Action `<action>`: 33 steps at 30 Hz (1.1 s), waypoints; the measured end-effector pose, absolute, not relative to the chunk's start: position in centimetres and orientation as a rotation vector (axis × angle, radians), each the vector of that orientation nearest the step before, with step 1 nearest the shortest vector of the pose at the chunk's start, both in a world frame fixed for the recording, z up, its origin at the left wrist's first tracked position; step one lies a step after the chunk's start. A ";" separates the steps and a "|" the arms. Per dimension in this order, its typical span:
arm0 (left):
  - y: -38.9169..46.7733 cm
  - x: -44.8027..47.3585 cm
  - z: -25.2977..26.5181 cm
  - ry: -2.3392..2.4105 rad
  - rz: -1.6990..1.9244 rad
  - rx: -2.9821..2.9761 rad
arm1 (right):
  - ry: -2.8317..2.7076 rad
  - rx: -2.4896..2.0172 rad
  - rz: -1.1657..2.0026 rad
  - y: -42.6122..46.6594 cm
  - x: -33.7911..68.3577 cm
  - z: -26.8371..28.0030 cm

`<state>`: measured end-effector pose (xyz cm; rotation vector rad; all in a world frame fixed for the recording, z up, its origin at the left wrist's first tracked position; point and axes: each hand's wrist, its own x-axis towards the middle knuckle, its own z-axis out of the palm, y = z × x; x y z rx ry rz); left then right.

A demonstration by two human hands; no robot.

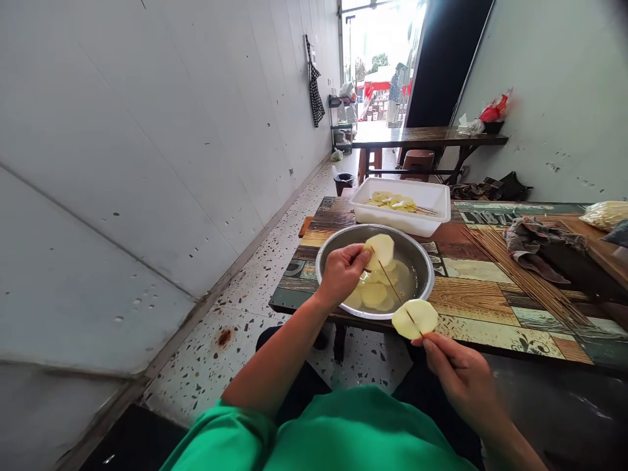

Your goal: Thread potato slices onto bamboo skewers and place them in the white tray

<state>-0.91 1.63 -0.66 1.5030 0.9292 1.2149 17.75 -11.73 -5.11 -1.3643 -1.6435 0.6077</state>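
A thin wooden skewer (391, 280) runs between my hands over the metal basin. My left hand (342, 273) pinches a pale potato slice (381, 251) at the skewer's far end; the skewer's tip lies against or through this slice, I cannot tell which. Another potato slice (422, 316) is threaded on the near end. Just below it, my right hand (460, 371) is closed on the skewer, thumb and fingers pressed together. Under my left hand, more potato slices (374, 295) lie in cloudy water in the round metal basin (426, 288).
Behind the basin stands a white plastic tub (426, 224) with skewered slices (392, 201). Many loose skewers (527, 275) lie on the table (471, 294) at right, beside a crumpled cloth (540, 237). A wall (161, 150) runs along the left. Farther back is another table (426, 135).
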 end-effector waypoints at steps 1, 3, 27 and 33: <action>1.4 -0.6 -0.8 0.912 1.173 1.554 | -1.631 -1.366 0.599 -11.7 17.6 -5.1; 0.9 -0.1 -1.1 0.891 1.120 1.626 | -1.609 -1.384 0.582 -11.4 17.6 -5.0; 1.2 0.5 0.2 0.880 0.929 1.508 | -1.201 -1.263 1.014 -9.0 17.3 -5.6; 1.6 0.5 1.1 0.922 0.879 1.656 | -1.388 -1.365 0.659 -8.8 17.3 -5.9</action>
